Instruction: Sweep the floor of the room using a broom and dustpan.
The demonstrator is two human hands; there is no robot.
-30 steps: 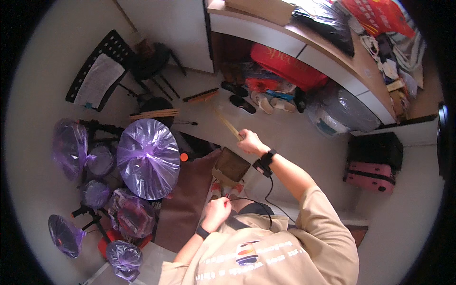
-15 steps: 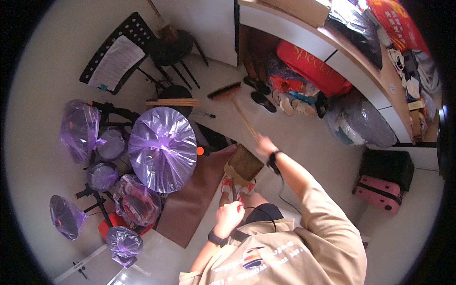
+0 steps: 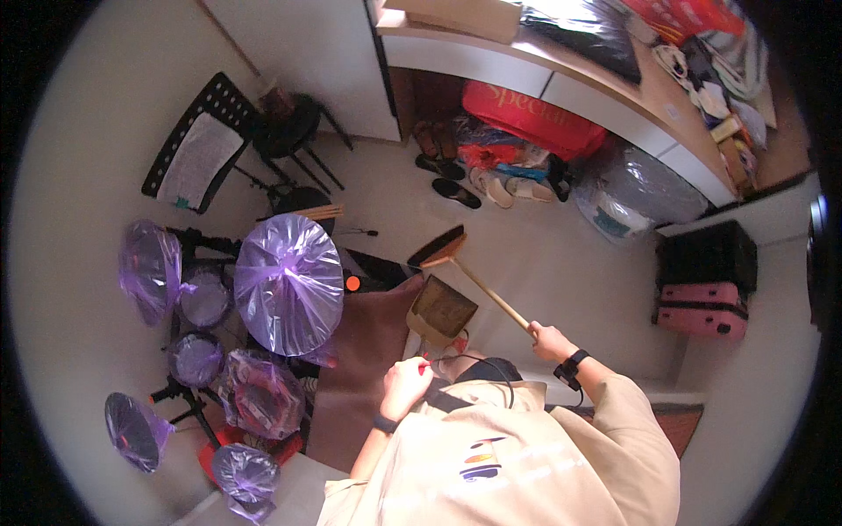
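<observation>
1. Floor [image 3: 570,259]: pale grey, smooth-looking.
2. Left wall [image 3: 88,237]: off-white, plain; right wall [image 3: 745,430] likewise pale.
3. Worktop [image 3: 671,114], upper right: wood-toned top, white drawer fronts [image 3: 605,107] below.
4. Black stool [image 3: 296,123], upper left, near white panel [image 3: 329,66].
5. Light: uneven across room.

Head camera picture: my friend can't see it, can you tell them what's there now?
The right hand holds a broom, its brush just beyond a dustpan; the left hand is closed on something red. At left is a drum kit wrapped in purple plastic; shoes lie ahead, and a pink suitcase is at right.
</observation>
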